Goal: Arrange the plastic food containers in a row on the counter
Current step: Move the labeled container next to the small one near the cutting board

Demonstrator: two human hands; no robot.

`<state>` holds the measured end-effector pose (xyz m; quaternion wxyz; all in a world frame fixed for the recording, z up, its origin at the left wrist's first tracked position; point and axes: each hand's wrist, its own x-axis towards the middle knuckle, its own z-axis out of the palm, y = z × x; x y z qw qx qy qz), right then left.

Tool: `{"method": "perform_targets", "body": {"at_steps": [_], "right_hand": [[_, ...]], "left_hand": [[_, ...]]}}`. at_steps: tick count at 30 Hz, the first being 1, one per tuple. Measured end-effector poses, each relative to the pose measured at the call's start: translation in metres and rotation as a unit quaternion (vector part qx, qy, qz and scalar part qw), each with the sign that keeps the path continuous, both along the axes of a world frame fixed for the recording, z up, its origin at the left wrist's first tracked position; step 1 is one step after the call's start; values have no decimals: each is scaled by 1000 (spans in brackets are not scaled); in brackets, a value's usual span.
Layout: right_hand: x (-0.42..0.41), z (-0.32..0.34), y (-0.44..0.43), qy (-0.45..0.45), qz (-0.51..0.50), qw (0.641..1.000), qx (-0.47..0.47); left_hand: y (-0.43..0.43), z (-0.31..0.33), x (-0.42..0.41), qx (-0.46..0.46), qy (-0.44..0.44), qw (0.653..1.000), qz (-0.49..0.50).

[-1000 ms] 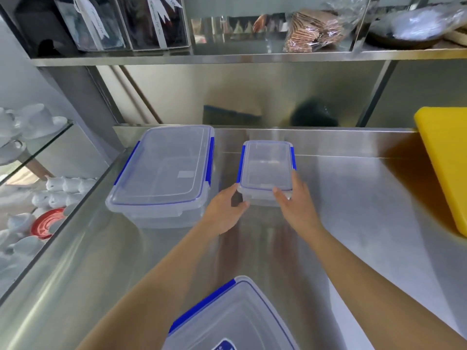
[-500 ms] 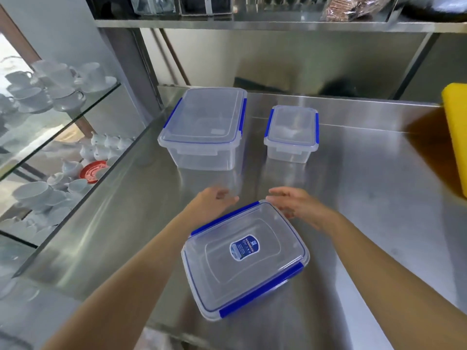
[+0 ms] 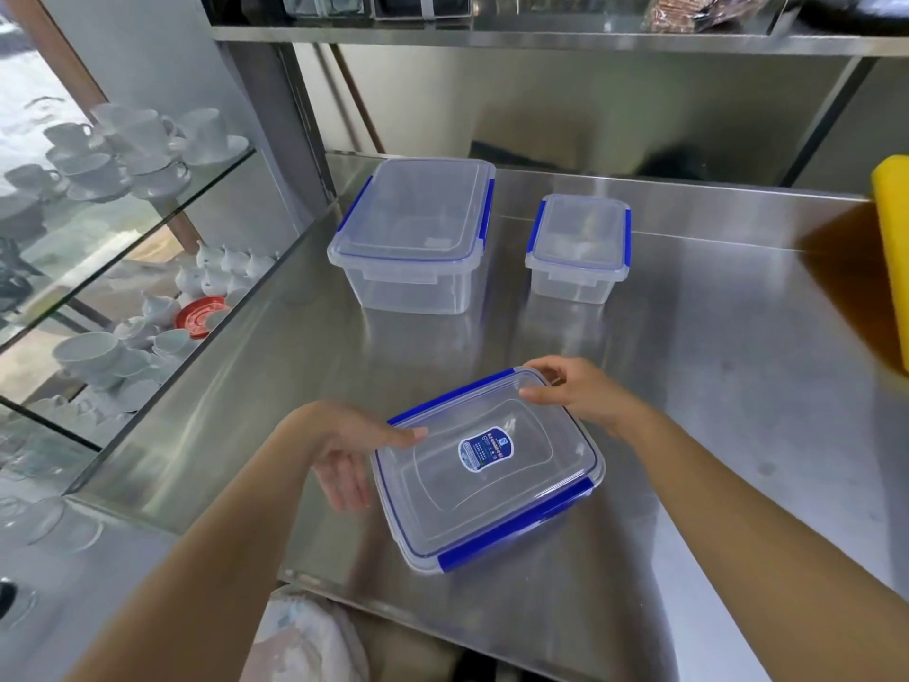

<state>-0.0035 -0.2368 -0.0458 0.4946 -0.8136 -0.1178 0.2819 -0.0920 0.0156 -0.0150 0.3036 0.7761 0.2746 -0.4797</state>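
Note:
Three clear plastic containers with blue clips stand on the steel counter (image 3: 713,386). A large deep container (image 3: 413,238) is at the back left, and a small container (image 3: 578,248) sits to its right with a gap between them. Nearer to me lies a flat container with a blue label (image 3: 487,470), turned at an angle. My left hand (image 3: 344,450) cups its left side, thumb on the lid. My right hand (image 3: 575,391) pinches its far right corner.
A yellow board (image 3: 893,258) lies at the counter's right edge. Glass shelves with white cups and teapots (image 3: 123,155) stand to the left, below counter level. A steel shelf (image 3: 541,39) runs overhead at the back. The counter's front edge is just below the flat container.
Both hands left the small container at the back and came down to the labelled container in front. They now sit on its left side and far right corner. The view tilted downward.

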Motion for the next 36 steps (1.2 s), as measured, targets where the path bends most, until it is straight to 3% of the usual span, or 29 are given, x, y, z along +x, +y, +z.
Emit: {"method": "perform_targets", "body": {"at_steps": [5,9,11,13,15,16,17,19,22,25,28,30,33,36], "right_hand": [[-1,-1,-12,5,-39,999,-13],[1,-3,-35,-44,-111,991,-61],[1,-4,-51,-78,-162,979,-101],[-1,-4,-65,-73,-226,965,-111],[-6,-1,-77,-28,-282,956,-79],[-9,1,-83,0,-288,955,-66],[-11,3,-89,25,-269,960,-67],[-18,8,-101,67,-177,978,-90],[-28,10,-118,133,-38,984,-112],[-35,6,-126,183,13,978,-95],[-34,3,-125,179,-61,981,-43],[-29,0,-124,135,-156,978,-13],[-22,0,-116,103,-206,972,40],[-19,-3,-106,125,-155,979,44]], "left_hand": [[-13,2,9,-21,-49,998,21],[-36,7,29,-8,-157,986,54],[-46,7,43,-32,-256,961,103],[-60,11,56,-118,-322,929,142],[-84,13,59,-185,-323,923,96],[-96,9,61,-154,-324,932,39],[-105,-2,64,-72,-336,938,-51],[-119,-22,71,79,-385,901,-185],[-123,-32,87,37,-454,855,-248],[-128,-31,90,43,-511,828,-228],[-133,-30,81,130,-505,849,-87],[-130,-26,74,125,-450,884,-5],[-115,-19,64,-8,-274,960,51],[-109,-17,50,-130,-201,971,22]]}}
